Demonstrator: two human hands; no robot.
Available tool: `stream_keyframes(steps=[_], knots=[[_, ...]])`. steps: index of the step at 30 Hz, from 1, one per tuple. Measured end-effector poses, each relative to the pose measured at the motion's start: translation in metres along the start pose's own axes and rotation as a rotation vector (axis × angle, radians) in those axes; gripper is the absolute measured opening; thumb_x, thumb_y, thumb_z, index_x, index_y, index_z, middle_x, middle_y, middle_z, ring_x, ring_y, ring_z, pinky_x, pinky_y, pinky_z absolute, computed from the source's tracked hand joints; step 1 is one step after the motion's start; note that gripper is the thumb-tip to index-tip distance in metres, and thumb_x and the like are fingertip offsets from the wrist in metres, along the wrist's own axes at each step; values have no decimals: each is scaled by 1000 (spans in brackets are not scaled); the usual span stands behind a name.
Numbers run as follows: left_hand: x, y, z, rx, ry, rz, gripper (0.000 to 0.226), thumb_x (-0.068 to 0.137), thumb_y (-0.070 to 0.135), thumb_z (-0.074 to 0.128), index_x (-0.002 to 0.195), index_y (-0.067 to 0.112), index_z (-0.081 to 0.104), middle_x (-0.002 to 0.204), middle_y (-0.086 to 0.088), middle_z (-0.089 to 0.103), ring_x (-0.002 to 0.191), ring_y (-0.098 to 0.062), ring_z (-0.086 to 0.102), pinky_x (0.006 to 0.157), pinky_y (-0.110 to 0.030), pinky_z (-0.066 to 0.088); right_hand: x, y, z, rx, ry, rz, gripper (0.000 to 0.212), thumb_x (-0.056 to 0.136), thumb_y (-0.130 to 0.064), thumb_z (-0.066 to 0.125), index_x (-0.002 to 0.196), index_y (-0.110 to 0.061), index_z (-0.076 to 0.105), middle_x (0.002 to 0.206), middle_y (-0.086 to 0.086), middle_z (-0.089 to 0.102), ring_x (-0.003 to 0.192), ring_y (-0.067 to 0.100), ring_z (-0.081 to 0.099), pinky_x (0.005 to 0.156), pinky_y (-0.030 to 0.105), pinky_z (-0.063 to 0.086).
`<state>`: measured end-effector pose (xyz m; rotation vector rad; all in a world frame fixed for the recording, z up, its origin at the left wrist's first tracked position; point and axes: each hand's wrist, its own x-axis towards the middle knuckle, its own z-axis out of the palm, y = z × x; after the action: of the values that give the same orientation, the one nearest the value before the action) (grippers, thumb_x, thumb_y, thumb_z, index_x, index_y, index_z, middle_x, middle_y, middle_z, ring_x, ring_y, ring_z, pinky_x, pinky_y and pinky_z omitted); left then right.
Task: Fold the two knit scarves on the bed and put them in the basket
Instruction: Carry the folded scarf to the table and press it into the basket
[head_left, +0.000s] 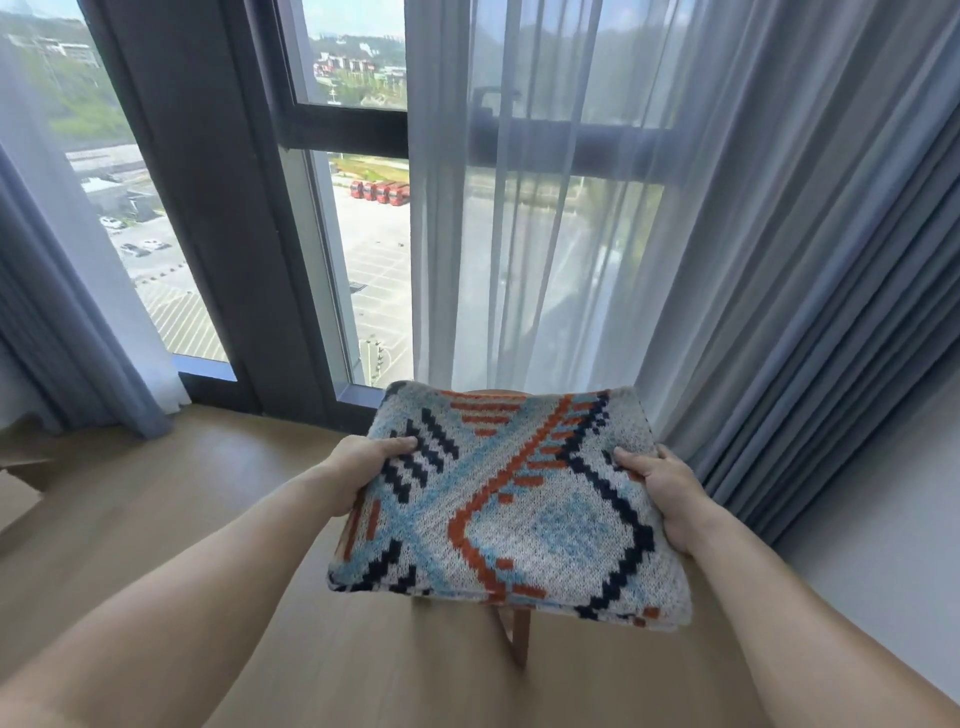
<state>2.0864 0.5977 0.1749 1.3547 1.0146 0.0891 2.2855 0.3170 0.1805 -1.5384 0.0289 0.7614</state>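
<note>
Fingers of your left hand (363, 470) and right hand (662, 493) grip the folded scarf (509, 504) by its sides, thumbs on top. Scarf level over a wooden stool (521, 634), by the window (358, 234).

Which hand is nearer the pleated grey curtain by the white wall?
Right. The right hand grips the scarf edge beside that curtain; the left hand grips the opposite edge.

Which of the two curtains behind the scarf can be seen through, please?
The white sheer curtain, left of the two: the window frame shows through it. The blue-grey pleated curtain is opaque.
</note>
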Motion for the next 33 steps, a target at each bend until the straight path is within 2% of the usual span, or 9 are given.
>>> stream_keyframes(steps=[4,9,13,15,20,23,26,29,33], knots=[[55,12,-10,24,-9,-41,41,79,29,79,105,2,61,87,-16,76,76,-32,73,73,-43,59,59,6,20,30,15,31,59,89,-6,66,141,-15,39,90,21,71,58,28,70,51,38,58],[112,18,-17,54,17,-114,38,81,27,78,104,1,62,83,-16,76,71,-30,73,64,-38,58,125,20,41,87,-11,104,58,89,-7,66,141,-17,41,105,24,69,73,34,72,60,41,58],[153,20,-16,82,53,-176,38,82,28,78,105,2,63,85,-16,76,74,-31,74,62,-37,58,176,36,51,121,-34,168,67,92,-6,63,148,-27,33,106,21,70,71,32,74,55,40,59],[173,17,-13,101,75,-219,40,82,29,77,106,1,62,87,-17,76,77,-33,74,65,-39,58,201,45,53,121,-58,230,68,92,-8,63,148,-30,32,105,21,70,72,32,74,56,40,59],[219,14,3,132,126,-320,44,80,29,78,108,0,61,89,-19,76,81,-35,74,76,-46,59,264,61,46,97,-121,345,57,91,-12,64,143,-20,41,105,21,72,83,38,73,63,43,58],[243,12,28,149,112,-359,43,81,28,78,109,0,61,89,-18,76,81,-34,74,74,-44,59,290,69,29,67,-125,406,45,91,-15,64,133,-12,48,105,22,71,81,38,72,65,43,58],[265,8,61,151,75,-380,43,81,27,78,109,1,60,88,-17,76,80,-32,74,72,-43,59,309,73,1,26,-73,422,38,92,-15,64,126,-12,48,105,23,69,81,37,71,67,46,58],[281,2,93,139,47,-395,45,80,29,79,111,4,59,88,-16,76,80,-31,75,75,-46,60,326,71,-27,-24,-14,417,44,90,-15,66,130,-15,48,106,22,70,89,40,70,76,53,59],[293,-11,124,91,66,-402,39,83,26,76,110,6,56,93,-16,75,82,-31,74,78,-48,60,336,64,-46,-135,24,354,51,90,-15,67,136,-10,45,109,17,68,88,34,70,72,44,58]])
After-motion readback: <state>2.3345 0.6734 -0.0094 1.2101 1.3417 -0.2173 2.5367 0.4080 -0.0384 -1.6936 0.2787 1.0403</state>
